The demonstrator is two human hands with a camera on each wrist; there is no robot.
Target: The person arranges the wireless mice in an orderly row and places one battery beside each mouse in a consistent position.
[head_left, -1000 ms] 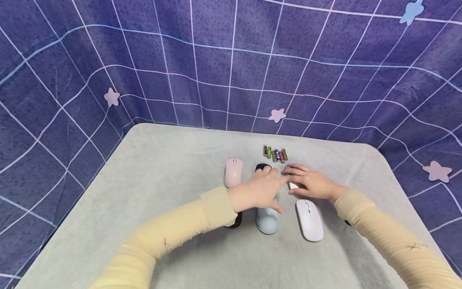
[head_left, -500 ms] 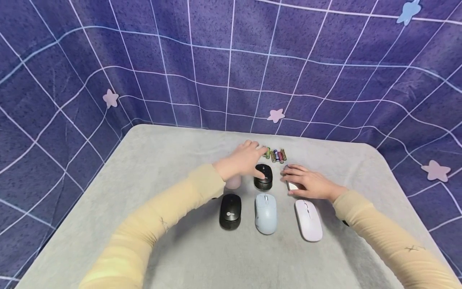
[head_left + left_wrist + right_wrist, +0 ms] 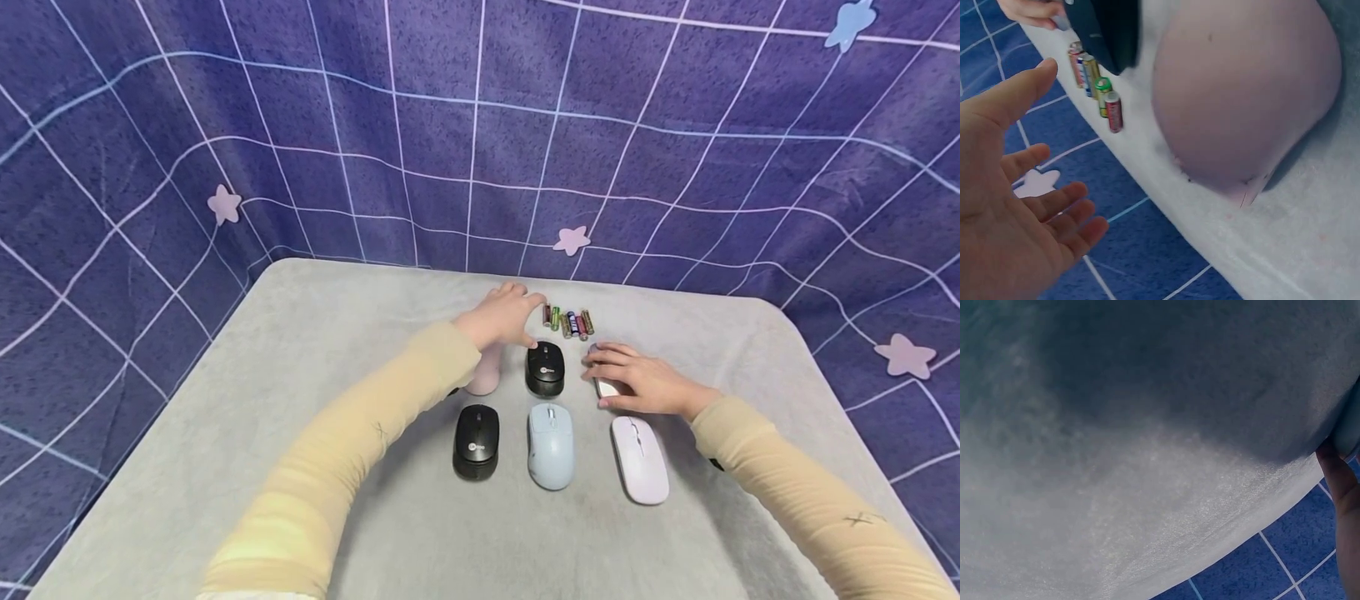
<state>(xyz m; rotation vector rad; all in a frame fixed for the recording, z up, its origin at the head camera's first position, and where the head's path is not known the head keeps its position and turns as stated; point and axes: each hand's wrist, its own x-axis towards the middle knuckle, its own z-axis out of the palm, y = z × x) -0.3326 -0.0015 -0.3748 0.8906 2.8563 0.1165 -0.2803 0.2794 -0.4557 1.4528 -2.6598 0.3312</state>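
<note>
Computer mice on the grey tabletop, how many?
6. Near row, left to right: glossy black mouse, pale-blue mouse, lilac-white mouse. Far row: pale-pink mouse partly behind left hand, second black mouse, white-sided mouse mostly under right hand. Others may be hidden.

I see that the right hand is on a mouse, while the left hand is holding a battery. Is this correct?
Not quite: the left hand is holding nothing. The left wrist view shows this, with the batteries lying apart from it. The right hand is indeed on a mouse.
</note>
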